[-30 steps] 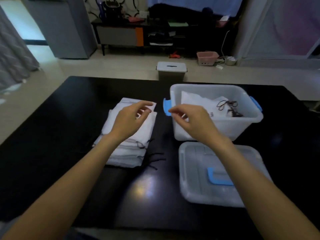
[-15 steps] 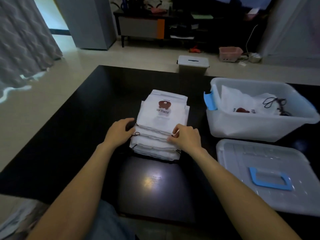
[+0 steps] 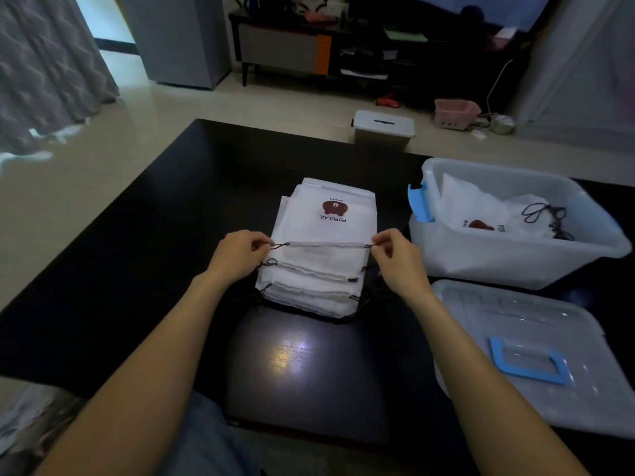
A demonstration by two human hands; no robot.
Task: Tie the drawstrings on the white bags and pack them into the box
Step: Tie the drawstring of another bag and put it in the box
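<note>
Both forearms reach across the black table, the left hand and right hand each pinching a dark drawstring end at opposite sides of the top white bag on the stack. To the right, the open clear box holds a tied bag; its lid lies just in front.

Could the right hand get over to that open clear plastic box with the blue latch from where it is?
Probably yes. The right hand pinches the top white bag's dark drawstring, and the clear plastic box sits open just to its right, nothing between them.
</note>
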